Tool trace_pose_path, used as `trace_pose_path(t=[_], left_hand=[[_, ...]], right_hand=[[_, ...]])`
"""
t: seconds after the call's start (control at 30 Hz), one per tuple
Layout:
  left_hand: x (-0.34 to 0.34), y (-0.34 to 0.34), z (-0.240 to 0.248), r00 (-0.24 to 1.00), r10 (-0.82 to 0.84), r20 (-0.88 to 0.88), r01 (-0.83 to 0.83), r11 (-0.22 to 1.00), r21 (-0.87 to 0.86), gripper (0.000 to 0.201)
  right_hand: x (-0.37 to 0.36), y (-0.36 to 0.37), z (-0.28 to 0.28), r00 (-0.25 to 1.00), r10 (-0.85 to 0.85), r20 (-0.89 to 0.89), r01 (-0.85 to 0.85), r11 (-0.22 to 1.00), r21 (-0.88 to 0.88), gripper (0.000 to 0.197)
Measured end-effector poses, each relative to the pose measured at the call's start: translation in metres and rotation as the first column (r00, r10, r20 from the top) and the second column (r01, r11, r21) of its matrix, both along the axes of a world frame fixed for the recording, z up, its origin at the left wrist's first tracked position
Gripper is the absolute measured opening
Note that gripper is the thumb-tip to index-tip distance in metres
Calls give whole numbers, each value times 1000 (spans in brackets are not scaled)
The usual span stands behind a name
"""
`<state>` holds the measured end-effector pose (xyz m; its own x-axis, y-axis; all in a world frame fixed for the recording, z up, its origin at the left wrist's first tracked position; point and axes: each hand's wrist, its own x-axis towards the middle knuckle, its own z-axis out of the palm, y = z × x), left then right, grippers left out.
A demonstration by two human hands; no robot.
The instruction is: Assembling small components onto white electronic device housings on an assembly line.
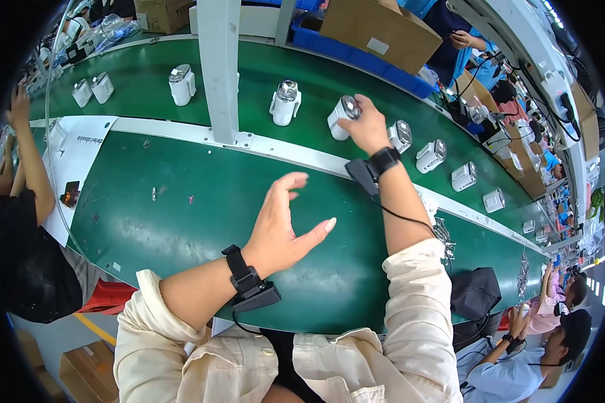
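Note:
Reaching over the white rail, my right hand [368,125] grips a white device with a clear domed top [339,127] on the green conveyor belt. The thumb and fingers wrap its upper part, and the palm hides some of it. Above the green worktable [181,221], my left hand [280,232] hangs with fingers curved and thumb apart, holding nothing. A similar white device [286,104] stands on the belt left of my right hand, and another [400,136] stands just to its right. Each of my wrists wears a black strap with a small box and cable.
A white post [220,74] rises from the rail [296,156]. More white devices line the belt both ways. Small metal parts [444,238] and a black bag [474,293] lie on the right. A paper sheet [81,161] lies at left. Co-workers sit on both sides.

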<state>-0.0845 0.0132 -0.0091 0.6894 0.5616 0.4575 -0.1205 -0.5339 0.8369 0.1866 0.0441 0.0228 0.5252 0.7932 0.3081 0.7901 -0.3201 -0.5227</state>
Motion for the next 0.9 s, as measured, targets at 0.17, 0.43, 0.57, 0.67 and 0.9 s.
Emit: trace_pose_path(t=[0.17, 0.43, 0.57, 0.67, 0.9], left_hand=[[-1, 10, 4, 995, 95, 8, -95, 995, -7, 94], [-8, 2, 20, 816, -491, 305, 574, 631, -522, 106], [-7, 2, 20, 936, -315, 155, 348, 895, -280, 102], [-8, 0, 17, 936, -311, 167, 339, 923, -180, 99], [-7, -6, 4, 985, -136, 106, 122, 983, 135, 90]], right_hand=[[-34, -62, 37, 256, 612, -749, -692, 657, 300, 90], [-103, -132, 87, 493, 787, -371, -804, 575, 152, 73], [-104, -142, 80, 659, 746, 99, -750, 640, 167, 44], [-106, -142, 75, 651, 730, 206, -759, 619, 204, 29], [-108, -146, 74, 696, 718, -28, -695, 682, 228, 13]])
